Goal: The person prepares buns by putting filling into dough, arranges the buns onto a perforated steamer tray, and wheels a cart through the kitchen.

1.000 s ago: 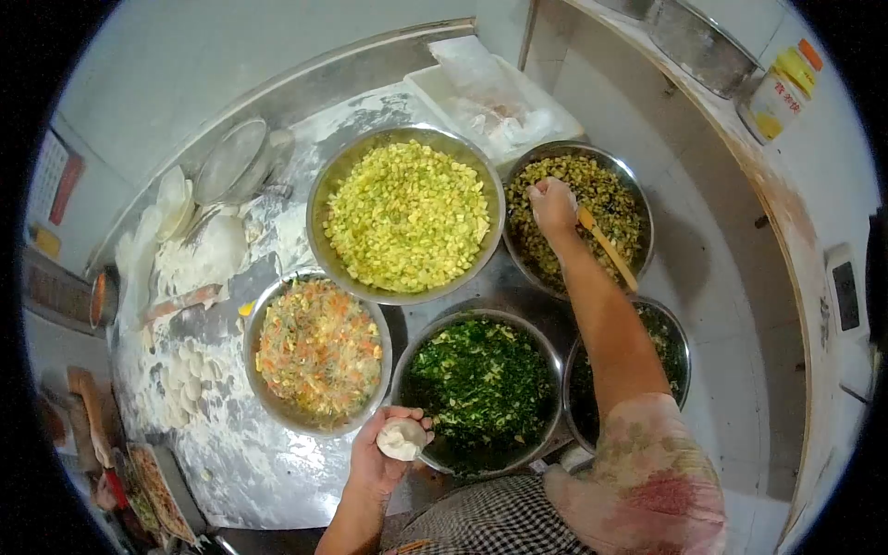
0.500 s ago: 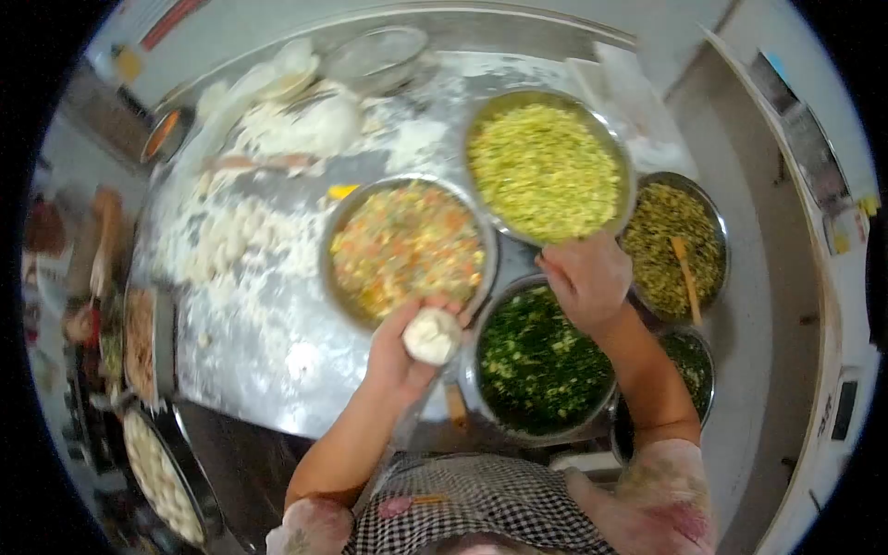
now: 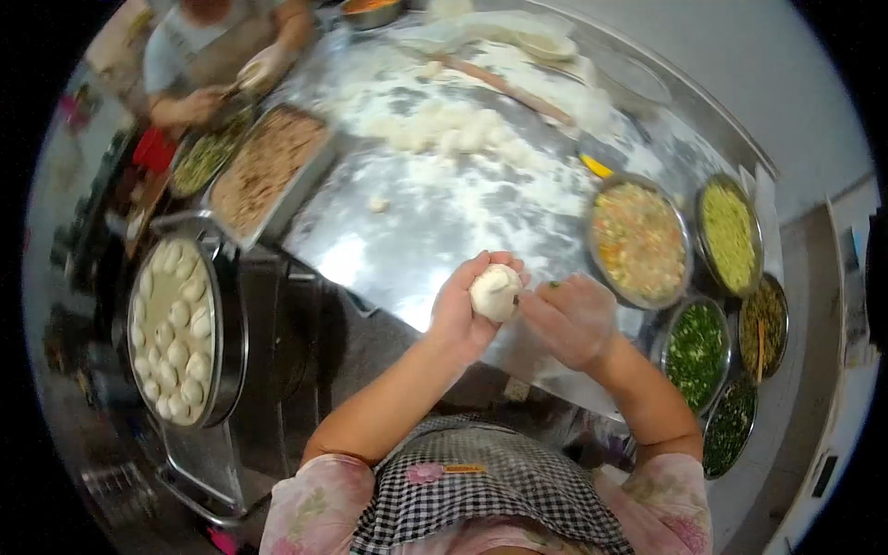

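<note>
My left hand (image 3: pixel 464 310) cups a round white filled bun (image 3: pixel 496 292) above the table's front edge, palm up with fingers curled around its far side. Close against the bun's right side is my right hand (image 3: pixel 575 322), its fingers bent and drawn together. A small green scrap shows on top of those fingers, and a dark speck lies where they meet the bun. What they grip, if anything, is hidden. To the right stand a bowl of orange-and-yellow chopped filling (image 3: pixel 640 242) and a bowl of dark green chopped filling (image 3: pixel 696 356).
Floury dough pieces (image 3: pixel 462 131) and a rolling pin (image 3: pixel 509 90) lie on the metal table (image 3: pixel 370 208). At left are a round pan of buns (image 3: pixel 174 324) and a tray of brown filling (image 3: pixel 270 171). A co-worker's hand (image 3: pixel 264 69) holds dough. More filling bowls (image 3: pixel 729 236) stand right.
My view has swung left, bringing in the pan of buns and the co-worker. My right hand has left the bowls and come beside the bun, which stays in my left hand.
</note>
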`<state>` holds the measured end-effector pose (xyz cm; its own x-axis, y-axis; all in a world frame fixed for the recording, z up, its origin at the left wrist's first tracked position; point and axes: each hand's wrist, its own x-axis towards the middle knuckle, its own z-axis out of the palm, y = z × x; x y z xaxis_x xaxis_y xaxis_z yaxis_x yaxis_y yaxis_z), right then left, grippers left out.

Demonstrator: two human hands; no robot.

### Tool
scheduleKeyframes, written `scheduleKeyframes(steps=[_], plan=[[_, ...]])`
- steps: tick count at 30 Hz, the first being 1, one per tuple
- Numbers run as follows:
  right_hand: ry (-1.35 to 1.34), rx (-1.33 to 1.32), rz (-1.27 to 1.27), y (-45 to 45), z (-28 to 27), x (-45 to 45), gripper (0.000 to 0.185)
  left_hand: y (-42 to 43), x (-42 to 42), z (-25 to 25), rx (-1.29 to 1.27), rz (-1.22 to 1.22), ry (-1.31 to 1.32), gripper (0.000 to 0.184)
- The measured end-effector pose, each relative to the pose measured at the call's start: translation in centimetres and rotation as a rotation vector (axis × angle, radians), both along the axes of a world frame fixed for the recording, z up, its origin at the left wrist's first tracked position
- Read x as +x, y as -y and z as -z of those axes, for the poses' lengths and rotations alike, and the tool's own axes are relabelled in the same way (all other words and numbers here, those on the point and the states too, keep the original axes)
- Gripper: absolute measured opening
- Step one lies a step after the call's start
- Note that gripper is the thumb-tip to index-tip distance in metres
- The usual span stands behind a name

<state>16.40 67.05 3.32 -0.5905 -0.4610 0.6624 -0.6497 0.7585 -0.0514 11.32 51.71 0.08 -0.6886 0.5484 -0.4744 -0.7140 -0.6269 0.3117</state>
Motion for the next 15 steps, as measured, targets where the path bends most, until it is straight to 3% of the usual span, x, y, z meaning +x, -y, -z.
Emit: scheduleKeyframes(steps=[4,7,8,10,13,15], plan=[[0.129,0.247,-0.052,11.0,-2.0,-3.5,0.031,10.9,-1.5,1.4,0.08,-0.071,-0.176,0.023],[0.051,0.323,-0.152,17.3,-2.0,-5.3,0.031,17.1,-1.5,1.8,0.133,-0.226,-0.341,0.021],[0.066,0.278,-0.211,19.1,-1.7,-5.8,0.029,18.4,-2.0,2.4,0.104,-0.275,-0.173,0.021],[0.106,0.216,-0.298,22.1,-1.6,-6.8,0.025,20.5,-2.1,3.3,0.097,-0.404,-0.211,0.02],[0.431,0.003,-0.41,27.6,-1.7,-8.9,0.018,25.8,-1.8,1.9,-0.037,-0.521,-0.19,0.019],[0.652,-0.05,-0.345,30.5,-2.7,-9.6,0.019,28.1,-2.1,2.5,-0.042,-0.558,-0.216,0.02]])
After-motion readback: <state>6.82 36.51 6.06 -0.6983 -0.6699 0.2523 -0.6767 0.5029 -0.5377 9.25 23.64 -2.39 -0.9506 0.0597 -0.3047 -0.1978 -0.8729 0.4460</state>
